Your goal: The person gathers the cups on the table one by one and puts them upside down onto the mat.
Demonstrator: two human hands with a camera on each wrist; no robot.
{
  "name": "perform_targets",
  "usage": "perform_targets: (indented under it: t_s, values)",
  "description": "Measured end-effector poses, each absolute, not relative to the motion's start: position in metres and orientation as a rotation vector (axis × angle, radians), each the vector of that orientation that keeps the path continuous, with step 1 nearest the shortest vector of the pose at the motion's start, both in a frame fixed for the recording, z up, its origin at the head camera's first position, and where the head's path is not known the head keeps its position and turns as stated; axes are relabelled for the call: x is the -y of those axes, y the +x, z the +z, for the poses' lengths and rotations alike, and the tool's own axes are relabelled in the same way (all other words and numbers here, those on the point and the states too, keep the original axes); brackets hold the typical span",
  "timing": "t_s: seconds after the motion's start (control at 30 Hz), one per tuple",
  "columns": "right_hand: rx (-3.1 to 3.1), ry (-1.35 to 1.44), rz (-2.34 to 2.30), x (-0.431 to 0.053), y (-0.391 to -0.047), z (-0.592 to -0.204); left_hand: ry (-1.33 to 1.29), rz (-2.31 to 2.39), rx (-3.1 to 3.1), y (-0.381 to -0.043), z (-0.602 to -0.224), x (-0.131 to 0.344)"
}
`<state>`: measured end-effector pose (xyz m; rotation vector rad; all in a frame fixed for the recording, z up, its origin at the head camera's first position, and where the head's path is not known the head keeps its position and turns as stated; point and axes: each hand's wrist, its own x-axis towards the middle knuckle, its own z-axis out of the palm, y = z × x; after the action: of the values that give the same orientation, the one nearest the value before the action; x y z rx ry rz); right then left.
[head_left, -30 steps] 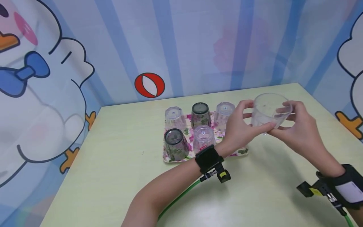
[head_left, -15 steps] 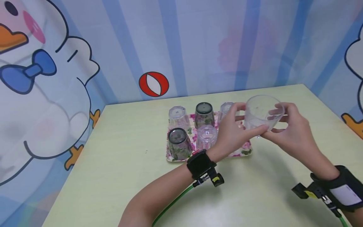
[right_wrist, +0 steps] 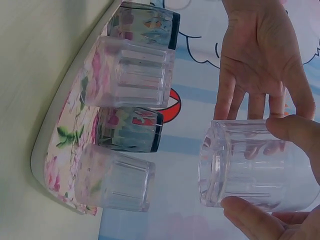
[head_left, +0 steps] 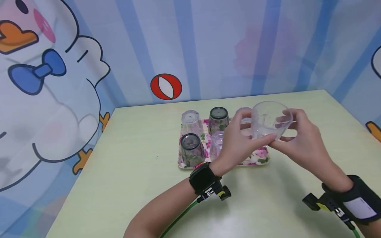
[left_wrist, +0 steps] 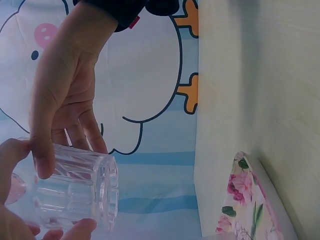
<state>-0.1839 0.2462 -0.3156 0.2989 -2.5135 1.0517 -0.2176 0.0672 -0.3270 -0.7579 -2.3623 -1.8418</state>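
Both my hands hold one clear drinking glass [head_left: 269, 115] above the table, mouth up. My left hand [head_left: 238, 140] grips its left side, and my right hand [head_left: 306, 142] grips its right side. On the near side the thumbs meet low on the wall. The left wrist view shows the ribbed glass [left_wrist: 75, 190] between the hands, with its thick base toward the right. In the right wrist view the held glass [right_wrist: 260, 165] is apart from the tumblers on the floral tray [head_left: 256, 160].
Upside-down tumblers stand on the tray: a dark one [head_left: 191, 150] front left, a clear one [head_left: 191, 122] behind it, and a dark one [head_left: 218, 120] at back middle. My left hand partly hides two clear ones. A printed curtain [head_left: 208, 49] borders the table [head_left: 134, 148].
My hands have drifted left with the glass, toward the tray, and now cover more of the clear tumblers there. The head view has turned slightly left. The grip looks the same.
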Motion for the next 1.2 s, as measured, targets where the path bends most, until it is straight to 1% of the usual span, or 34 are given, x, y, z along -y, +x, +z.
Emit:
perform_targets:
  t_s: [0.9,1.03,1.2]
  values:
    - [2.5,0.378,1.091,-0.221,-0.187,-0.318,-0.613,-1.782,2.387,-0.205,-0.328,-0.041]
    - [2.494,0.376,1.088,-0.22,-0.187,-0.319,-0.653,-1.77,2.38,-0.206,-0.328,-0.039]
    - [2.478,0.38,1.096,-0.22,-0.188,-0.316,-0.723,-1.862,2.342,-0.21,-0.33,-0.034]
